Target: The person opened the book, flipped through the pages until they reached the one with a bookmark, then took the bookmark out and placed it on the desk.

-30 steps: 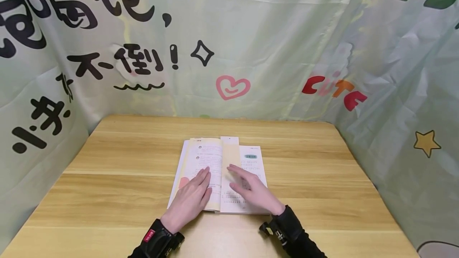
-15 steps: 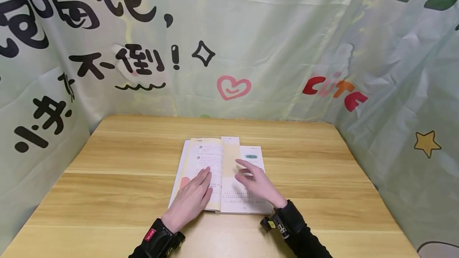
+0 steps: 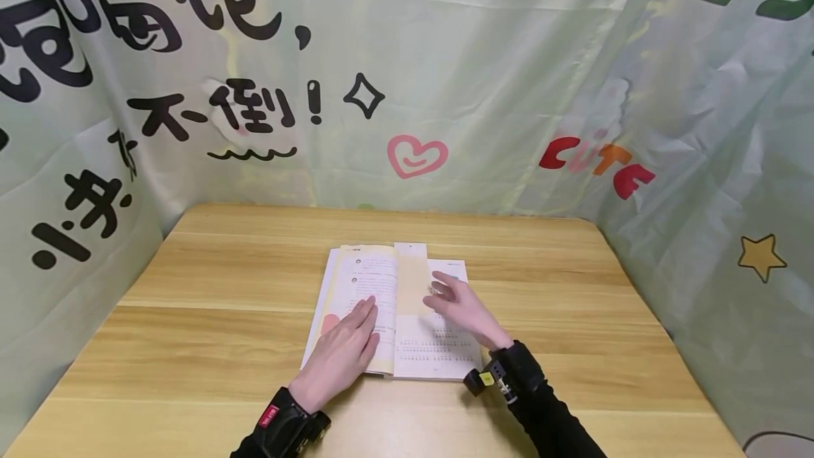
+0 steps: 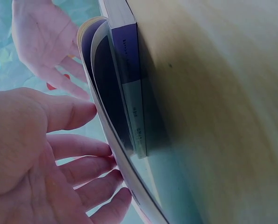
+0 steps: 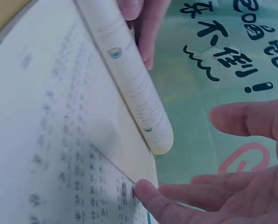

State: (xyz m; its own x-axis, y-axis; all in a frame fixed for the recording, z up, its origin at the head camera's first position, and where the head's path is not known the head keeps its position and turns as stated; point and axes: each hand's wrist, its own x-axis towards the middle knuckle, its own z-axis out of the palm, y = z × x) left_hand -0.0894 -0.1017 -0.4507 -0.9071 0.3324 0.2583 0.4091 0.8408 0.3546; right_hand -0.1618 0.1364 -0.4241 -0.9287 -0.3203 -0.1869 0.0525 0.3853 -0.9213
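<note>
An open book [image 3: 374, 276] lies on the wooden table, its left pages curving up from the fold. My left hand [image 3: 339, 353] rests on the left page with its fingers straight; in the left wrist view, its fingertips [image 4: 114, 176] touch that page. Along the fold, on the right page, lies a pale cream and white paper strip [image 3: 412, 285] like a bookmark, its top end reaching past the page. My right hand [image 3: 467, 311] hovers over the right page, fingers loosely bent and holding nothing. In the right wrist view one fingertip [image 5: 146, 189] appears near the strip's edge.
The wooden table [image 3: 572, 316] spreads around the book on all sides. A printed cloth [image 3: 483, 76] hangs behind the table and at both sides. Black cameras are strapped to both wrists.
My right hand has moved right and farther up the right page, away from the strip, uncovering more of it. My left hand stays on the left page.
</note>
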